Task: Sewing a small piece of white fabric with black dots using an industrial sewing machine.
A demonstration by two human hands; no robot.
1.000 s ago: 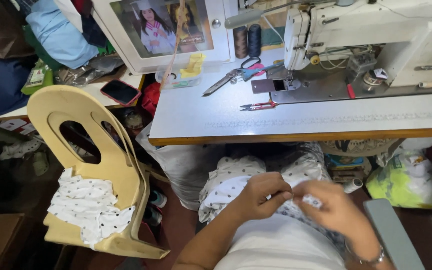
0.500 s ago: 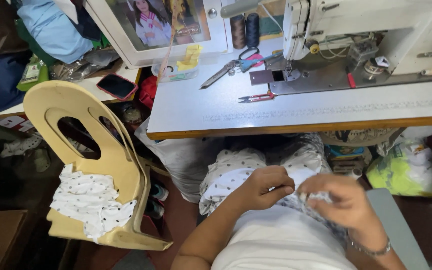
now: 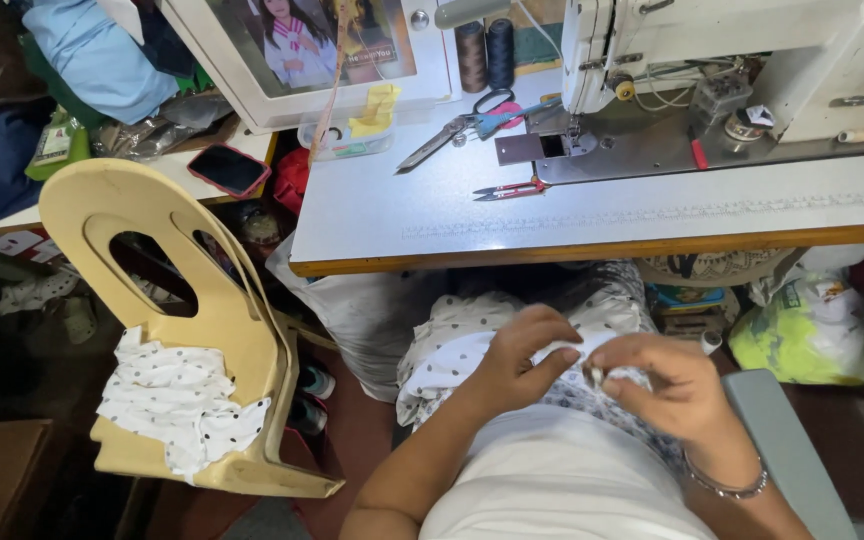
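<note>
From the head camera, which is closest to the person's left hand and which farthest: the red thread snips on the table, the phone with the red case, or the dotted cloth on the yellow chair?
Measured from the left hand:
1. Red thread snips, straight ahead on the sewing table.
2. Phone with the red case, ahead and to the left, on the side table.
3. Dotted cloth on the yellow chair, far left, only slightly farther than the phone.

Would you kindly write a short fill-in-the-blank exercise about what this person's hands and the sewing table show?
1. Both hands, left hand and right hand, pinch a white cloth with small dark ____.
2. More of the same cloth lies on the seat of the cream plastic ____.
3. The phone on the side table has a ____ case.
4. The red thread snips lie in front of the sewing ____.

Missing words: dots; chair; red; machine
</note>
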